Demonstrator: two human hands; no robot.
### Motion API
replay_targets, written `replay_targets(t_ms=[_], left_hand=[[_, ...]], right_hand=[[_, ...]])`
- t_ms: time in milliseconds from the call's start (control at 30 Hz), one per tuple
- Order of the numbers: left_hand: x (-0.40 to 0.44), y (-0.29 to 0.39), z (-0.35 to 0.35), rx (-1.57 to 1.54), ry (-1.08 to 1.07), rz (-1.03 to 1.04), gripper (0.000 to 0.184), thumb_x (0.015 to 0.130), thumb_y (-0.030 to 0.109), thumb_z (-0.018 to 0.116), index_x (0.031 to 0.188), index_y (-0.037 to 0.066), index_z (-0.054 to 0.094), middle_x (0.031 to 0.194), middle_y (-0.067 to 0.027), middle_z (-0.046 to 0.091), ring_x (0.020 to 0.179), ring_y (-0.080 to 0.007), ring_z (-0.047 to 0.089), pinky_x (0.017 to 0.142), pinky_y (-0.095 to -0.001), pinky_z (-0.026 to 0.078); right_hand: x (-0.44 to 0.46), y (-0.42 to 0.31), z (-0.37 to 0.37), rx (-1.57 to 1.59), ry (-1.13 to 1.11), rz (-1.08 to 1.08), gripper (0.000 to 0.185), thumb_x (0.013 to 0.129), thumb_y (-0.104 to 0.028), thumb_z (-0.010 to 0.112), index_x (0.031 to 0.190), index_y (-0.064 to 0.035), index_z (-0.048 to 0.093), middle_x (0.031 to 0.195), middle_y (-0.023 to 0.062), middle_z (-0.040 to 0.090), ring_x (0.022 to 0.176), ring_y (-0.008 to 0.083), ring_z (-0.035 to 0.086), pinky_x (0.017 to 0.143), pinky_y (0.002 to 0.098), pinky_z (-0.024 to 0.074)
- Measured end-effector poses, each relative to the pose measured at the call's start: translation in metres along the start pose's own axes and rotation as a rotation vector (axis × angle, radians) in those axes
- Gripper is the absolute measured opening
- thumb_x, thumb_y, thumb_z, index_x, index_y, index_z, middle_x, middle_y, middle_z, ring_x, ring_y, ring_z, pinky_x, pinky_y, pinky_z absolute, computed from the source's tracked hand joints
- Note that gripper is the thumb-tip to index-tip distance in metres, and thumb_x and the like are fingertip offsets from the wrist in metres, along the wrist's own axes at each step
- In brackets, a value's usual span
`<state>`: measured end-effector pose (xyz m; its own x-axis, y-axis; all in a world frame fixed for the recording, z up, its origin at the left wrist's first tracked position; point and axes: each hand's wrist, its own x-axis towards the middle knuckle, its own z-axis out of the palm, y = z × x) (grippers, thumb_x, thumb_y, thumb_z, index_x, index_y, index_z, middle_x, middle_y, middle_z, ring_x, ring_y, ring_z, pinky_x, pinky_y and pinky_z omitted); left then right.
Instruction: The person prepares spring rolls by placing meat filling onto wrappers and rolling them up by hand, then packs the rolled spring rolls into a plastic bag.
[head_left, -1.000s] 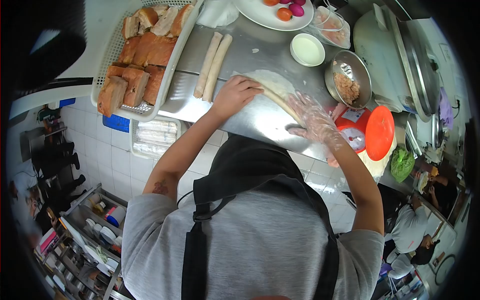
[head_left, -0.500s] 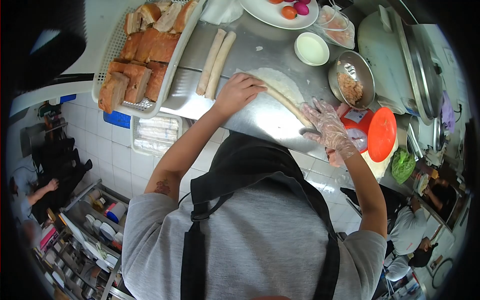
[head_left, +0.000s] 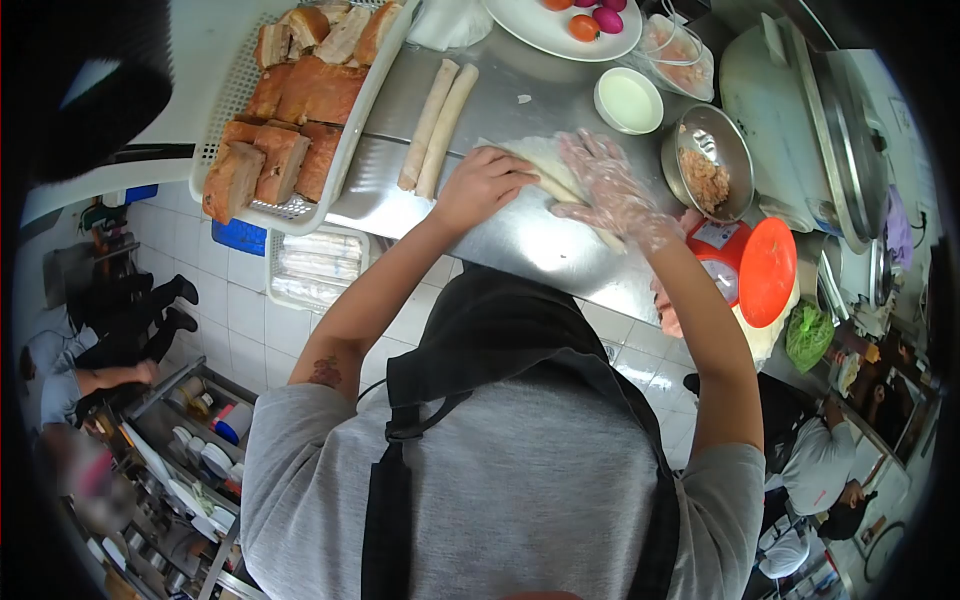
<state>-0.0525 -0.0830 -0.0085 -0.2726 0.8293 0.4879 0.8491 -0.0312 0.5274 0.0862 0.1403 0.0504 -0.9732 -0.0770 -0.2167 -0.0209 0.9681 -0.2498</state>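
In the upper left of the frame, browned slabs of meat [head_left: 318, 92] are held in a white perforated basket [head_left: 366, 112]; to its right, two slim pale rolls [head_left: 427, 128] are laid side by side on a steel counter [head_left: 500, 90]. At upper centre, the bare left hand [head_left: 490, 183] is curved over the left end of a partly rolled wrapper [head_left: 556, 180]; whether that end is pinched cannot be told. The wrapper is seen as thin, whitish and slightly translucent, spread flat at its far side and gathered into a narrow slanting tube at its near edge; its right part is covered by the gloved right hand [head_left: 608, 185], whose fingers are outspread; farther right, pinkish filling [head_left: 706, 182] is contained in a metal bowl [head_left: 712, 135].
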Motion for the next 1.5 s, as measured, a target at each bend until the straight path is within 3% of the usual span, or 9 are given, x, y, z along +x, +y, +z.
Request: replay_targets(t_ms=[167,467,567,700,1000,1200,1300,1400,1500], left_hand=[[-0.001,0.001,-0.001,-0.007,0.0,0.014,0.029,0.078,0.006,0.074,0.107,0.014,0.076,0.112,0.0009,0.071,0.106,-0.0231,0.06,0.095,-0.038,0.048],[0.001,0.003,0.0,0.017,0.041,0.021,0.026,0.081,0.013,0.077,0.107,0.014,0.077,0.107,0.001,0.071,0.103,-0.0226,0.06,0.093,-0.0369,0.049],[0.003,0.004,-0.001,0.019,0.033,0.003,0.027,0.081,0.015,0.078,0.108,0.013,0.077,0.107,0.0013,0.071,0.103,-0.0226,0.06,0.092,-0.037,0.049],[0.003,0.004,0.0,0.01,0.035,-0.004,0.027,0.081,0.014,0.078,0.108,0.013,0.077,0.107,0.0014,0.071,0.103,-0.023,0.06,0.092,-0.0373,0.048],[0.004,0.004,-0.002,0.028,0.005,0.016,0.027,0.082,0.016,0.077,0.108,0.014,0.076,0.107,0.0014,0.07,0.104,-0.0234,0.06,0.091,-0.0374,0.048],[0.01,0.0,-0.001,0.067,-0.056,0.036,0.025,0.083,0.02,0.078,0.107,0.017,0.076,0.106,0.0022,0.07,0.103,-0.0223,0.06,0.09,-0.0372,0.048],[0.015,-0.007,-0.001,0.068,-0.085,0.089,0.025,0.083,0.023,0.078,0.108,0.017,0.076,0.105,0.0023,0.07,0.102,-0.021,0.06,0.09,-0.0363,0.048],[0.02,-0.011,-0.003,0.056,-0.127,0.104,0.024,0.084,0.023,0.077,0.108,0.017,0.076,0.105,0.0017,0.069,0.101,-0.0211,0.06,0.09,-0.0364,0.048],[0.031,-0.009,-0.005,0.035,-0.234,0.046,0.022,0.087,0.024,0.075,0.108,0.016,0.075,0.105,0.0002,0.069,0.102,-0.023,0.06,0.092,-0.0382,0.047]], right_hand=[[0.051,-0.008,0.014,0.063,0.068,-0.303,0.094,0.085,-0.055,0.072,0.158,-0.0099,0.032,0.159,0.0159,0.039,0.152,0.0376,0.025,0.126,0.0522,0.0172],[-0.047,0.009,0.004,0.042,-0.059,-0.191,0.095,0.084,-0.05,0.077,0.158,-0.0128,0.032,0.161,0.0113,0.038,0.153,0.0366,0.025,0.127,0.0529,0.0164],[-0.082,0.002,-0.009,-0.067,-0.321,0.036,0.097,0.084,-0.057,0.073,0.159,-0.0123,0.031,0.163,0.0107,0.035,0.154,0.0351,0.023,0.127,0.0509,0.0154],[-0.073,0.005,0.006,-0.023,-0.065,0.17,0.102,0.082,-0.059,0.075,0.158,-0.0062,0.031,0.162,0.0141,0.035,0.154,0.0347,0.024,0.127,0.0492,0.0164],[0.038,-0.018,0.012,0.012,0.08,-0.212,0.089,0.085,-0.055,0.072,0.152,-0.0045,0.04,0.157,0.0161,0.043,0.151,0.0386,0.028,0.124,0.0523,0.0225],[-0.053,-0.007,0.019,-0.01,0.044,-0.041,0.08,0.09,-0.05,0.068,0.152,-0.0065,0.042,0.152,0.0158,0.049,0.151,0.0357,0.029,0.124,0.0513,0.0221],[-0.095,-0.022,0.007,-0.039,0.054,0.128,0.07,0.091,-0.048,0.068,0.147,-0.0087,0.052,0.145,0.0157,0.057,0.146,0.0358,0.039,0.121,0.0509,0.0285],[-0.098,-0.037,-0.001,0.097,0.113,0.339,0.055,0.09,-0.042,0.071,0.136,-0.0119,0.064,0.132,0.0155,0.066,0.132,0.0368,0.053,0.112,0.0496,0.0392],[-0.065,-0.052,0.006,0.321,0.276,0.412,0.046,0.086,-0.036,0.076,0.126,-0.0144,0.07,0.12,0.0145,0.071,0.116,0.0362,0.062,0.102,0.0483,0.0455]])
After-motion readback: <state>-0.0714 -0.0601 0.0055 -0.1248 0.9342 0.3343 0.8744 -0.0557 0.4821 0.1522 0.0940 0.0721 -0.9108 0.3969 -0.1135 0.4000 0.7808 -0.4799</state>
